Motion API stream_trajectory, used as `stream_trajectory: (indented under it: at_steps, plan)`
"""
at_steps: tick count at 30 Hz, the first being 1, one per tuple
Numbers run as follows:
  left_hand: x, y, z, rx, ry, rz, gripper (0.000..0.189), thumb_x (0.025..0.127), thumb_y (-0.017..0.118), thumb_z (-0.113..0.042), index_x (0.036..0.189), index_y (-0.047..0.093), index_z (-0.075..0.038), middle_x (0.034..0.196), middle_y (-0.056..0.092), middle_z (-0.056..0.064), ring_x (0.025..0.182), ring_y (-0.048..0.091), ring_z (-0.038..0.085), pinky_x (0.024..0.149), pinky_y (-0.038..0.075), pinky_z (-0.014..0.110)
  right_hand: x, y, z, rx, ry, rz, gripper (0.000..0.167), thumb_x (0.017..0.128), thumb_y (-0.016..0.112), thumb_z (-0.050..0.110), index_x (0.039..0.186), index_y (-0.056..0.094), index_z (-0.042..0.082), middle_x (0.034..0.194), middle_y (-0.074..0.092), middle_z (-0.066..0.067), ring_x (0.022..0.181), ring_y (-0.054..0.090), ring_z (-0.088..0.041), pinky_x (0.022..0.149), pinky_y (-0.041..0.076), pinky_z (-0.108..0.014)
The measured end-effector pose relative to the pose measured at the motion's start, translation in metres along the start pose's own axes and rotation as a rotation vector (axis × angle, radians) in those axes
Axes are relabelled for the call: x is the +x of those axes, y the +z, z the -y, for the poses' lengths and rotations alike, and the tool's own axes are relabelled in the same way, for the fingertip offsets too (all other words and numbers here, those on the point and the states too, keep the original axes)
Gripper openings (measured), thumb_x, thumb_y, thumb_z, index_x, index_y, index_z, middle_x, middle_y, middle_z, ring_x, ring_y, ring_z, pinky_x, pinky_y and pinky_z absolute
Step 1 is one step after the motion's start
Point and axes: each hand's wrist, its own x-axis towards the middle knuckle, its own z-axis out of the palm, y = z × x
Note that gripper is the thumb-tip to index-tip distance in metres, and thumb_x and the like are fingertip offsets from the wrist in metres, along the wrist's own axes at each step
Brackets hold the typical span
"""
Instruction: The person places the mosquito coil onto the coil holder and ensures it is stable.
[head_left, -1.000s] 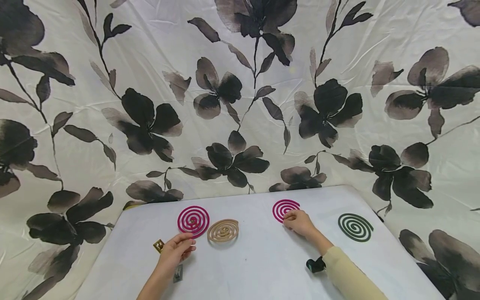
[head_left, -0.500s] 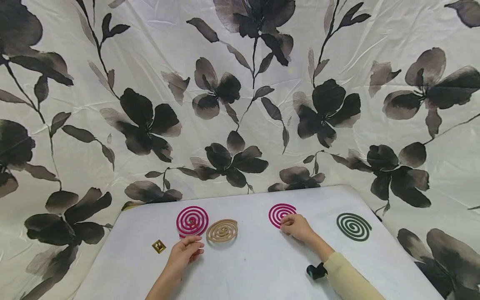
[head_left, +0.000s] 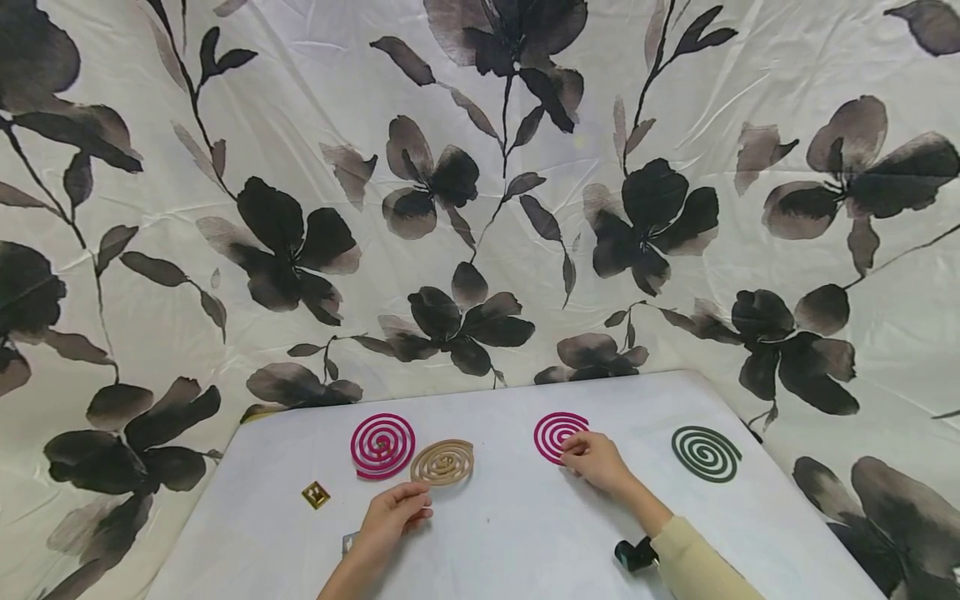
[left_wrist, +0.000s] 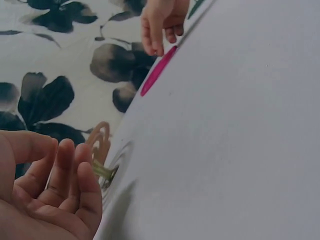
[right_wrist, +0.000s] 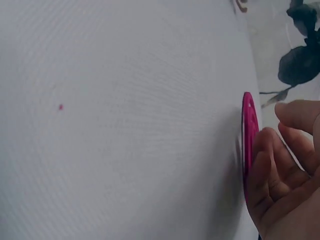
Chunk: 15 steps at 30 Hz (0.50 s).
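Observation:
My left hand [head_left: 393, 512] hovers at the near edge of a tan mosquito coil [head_left: 442, 461]. Its fingers bend loosely with nothing visible between them. In the left wrist view, a metal stand [left_wrist: 106, 171] shows by that coil. My right hand [head_left: 597, 461] has its fingers against the near right edge of a pink mosquito coil [head_left: 555, 437], covering part of it. The right wrist view shows the thumb apart from this coil, whose edge [right_wrist: 247, 135] is seen nearly side-on. Another pink coil [head_left: 382, 444] is left of the tan one.
A green coil [head_left: 705, 454] lies at the right of the white table [head_left: 517, 542]. A small gold square piece [head_left: 316, 495] sits at left; a grey piece [head_left: 348, 543] is partly hidden by the left wrist. Floral cloth [head_left: 465, 225] hangs behind.
My left hand has moved right, from the left pink coil to the tan coil. The right pink coil has shifted slightly nearer and left along with my right hand.

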Motion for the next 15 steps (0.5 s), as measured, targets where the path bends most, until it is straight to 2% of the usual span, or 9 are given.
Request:
stream_trajectory:
  at_steps: [4, 11, 15]
  plan:
    - [0.008, 0.016, -0.001, 0.004, 0.013, 0.07, 0.037, 0.096, 0.06, -0.01, 0.122, 0.054, 0.015, 0.099, 0.066, 0.015, 0.082, 0.066, 0.015, 0.076, 0.056, 0.028, 0.002, -0.006, 0.003, -0.042, -0.018, -0.085, 0.012, 0.085, 0.073, 0.006, 0.094, 0.067, 0.002, 0.08, 0.062, -0.003, 0.061, 0.058, -0.018, 0.052, 0.05, -0.028]
    - [0.022, 0.046, -0.007, 0.021, 0.061, 0.161, 0.038, 0.096, 0.061, -0.012, 0.122, 0.055, 0.014, 0.099, 0.066, 0.013, 0.083, 0.066, 0.015, 0.077, 0.056, 0.029, 0.01, -0.012, 0.002, -0.127, 0.0, -0.154, 0.021, 0.083, 0.076, 0.012, 0.1, 0.068, 0.003, 0.098, 0.065, -0.008, 0.087, 0.056, -0.02, 0.076, 0.049, -0.036]
    - [0.026, 0.065, -0.014, 0.069, 0.098, 0.194, 0.037, 0.094, 0.061, -0.01, 0.121, 0.055, 0.015, 0.1, 0.066, 0.016, 0.084, 0.066, 0.018, 0.08, 0.056, 0.034, 0.013, -0.015, -0.002, -0.118, 0.029, -0.181, 0.025, 0.082, 0.077, 0.012, 0.102, 0.067, 0.001, 0.104, 0.065, -0.011, 0.092, 0.058, -0.024, 0.081, 0.052, -0.04]
